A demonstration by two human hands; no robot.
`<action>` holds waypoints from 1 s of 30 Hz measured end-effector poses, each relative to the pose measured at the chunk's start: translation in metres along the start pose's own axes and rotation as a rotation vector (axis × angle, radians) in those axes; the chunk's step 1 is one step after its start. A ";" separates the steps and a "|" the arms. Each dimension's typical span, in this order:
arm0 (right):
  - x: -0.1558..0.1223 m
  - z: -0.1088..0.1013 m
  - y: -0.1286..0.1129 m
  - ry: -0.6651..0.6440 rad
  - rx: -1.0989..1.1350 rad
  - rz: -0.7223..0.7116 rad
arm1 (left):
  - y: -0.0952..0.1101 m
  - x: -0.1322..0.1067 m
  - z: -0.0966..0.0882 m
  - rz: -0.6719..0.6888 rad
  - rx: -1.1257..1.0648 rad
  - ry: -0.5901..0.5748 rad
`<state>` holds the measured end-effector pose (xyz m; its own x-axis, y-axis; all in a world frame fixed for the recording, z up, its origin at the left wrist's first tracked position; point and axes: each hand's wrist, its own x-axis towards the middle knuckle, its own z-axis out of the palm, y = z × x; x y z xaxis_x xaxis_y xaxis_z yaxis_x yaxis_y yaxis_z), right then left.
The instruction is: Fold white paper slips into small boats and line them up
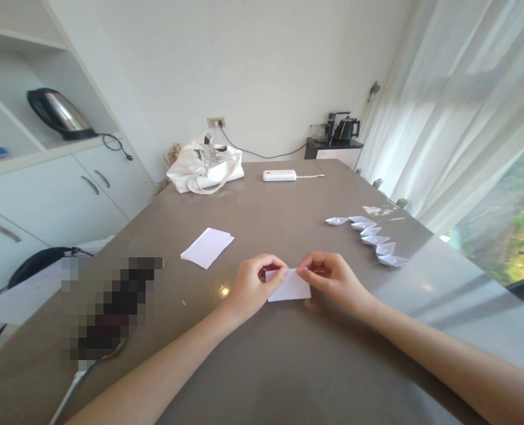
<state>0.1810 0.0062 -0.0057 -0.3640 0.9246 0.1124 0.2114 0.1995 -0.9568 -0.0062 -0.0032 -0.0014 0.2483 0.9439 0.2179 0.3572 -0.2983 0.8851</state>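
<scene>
Between my two hands, a small white sheet of paper (289, 288) is held just over the table, its top edge pinched on both sides. My left hand (258, 282) grips it near the upper left with thumb and forefinger. At the upper right, my right hand (331, 274) pinches the same edge in a like way. The fingers hide part of that edge, so I cannot tell whether it is folded. A stack of white paper (207, 247) lies to the left beyond my left hand. Several folded paper boats (374, 239) stand in a slanting row to the right.
A white bag (211, 168) and a white power bank (279, 176) with a short cable lie toward the table's far end. Paper scraps (377, 210) are near the right edge. A blurred-out dark object (117, 307) with a white cable lies at left.
</scene>
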 end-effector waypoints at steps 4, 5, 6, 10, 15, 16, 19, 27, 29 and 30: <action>-0.001 0.001 0.000 0.020 0.006 -0.012 | -0.005 0.003 -0.001 -0.096 -0.080 -0.018; 0.000 0.001 0.000 0.025 0.004 -0.014 | -0.006 0.003 -0.002 -0.106 -0.087 -0.023; 0.000 0.000 0.000 0.032 -0.002 -0.018 | -0.006 0.004 -0.003 -0.106 -0.082 -0.026; 0.003 -0.004 0.001 0.098 0.015 -0.017 | -0.005 0.006 -0.010 -0.074 -0.008 -0.013; 0.004 -0.004 0.001 0.142 0.105 0.038 | -0.004 0.009 -0.015 -0.059 0.054 -0.007; 0.004 -0.003 0.001 0.147 0.112 0.046 | -0.004 0.009 -0.015 -0.061 0.057 -0.011; 0.005 -0.004 0.001 0.175 0.121 0.056 | -0.008 0.011 -0.019 -0.060 0.063 -0.008; 0.011 -0.014 0.001 0.172 0.313 0.117 | -0.018 0.016 -0.031 -0.019 -0.075 0.037; 0.009 -0.012 0.000 0.101 0.353 0.133 | -0.014 0.013 -0.025 0.006 -0.173 -0.092; 0.008 -0.011 0.000 0.068 0.363 0.134 | -0.011 0.011 -0.021 0.016 -0.203 -0.153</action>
<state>0.1880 0.0172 -0.0021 -0.2912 0.9566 -0.0142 -0.0865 -0.0411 -0.9954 -0.0263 0.0137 0.0001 0.3915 0.9021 0.1817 0.1676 -0.2641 0.9498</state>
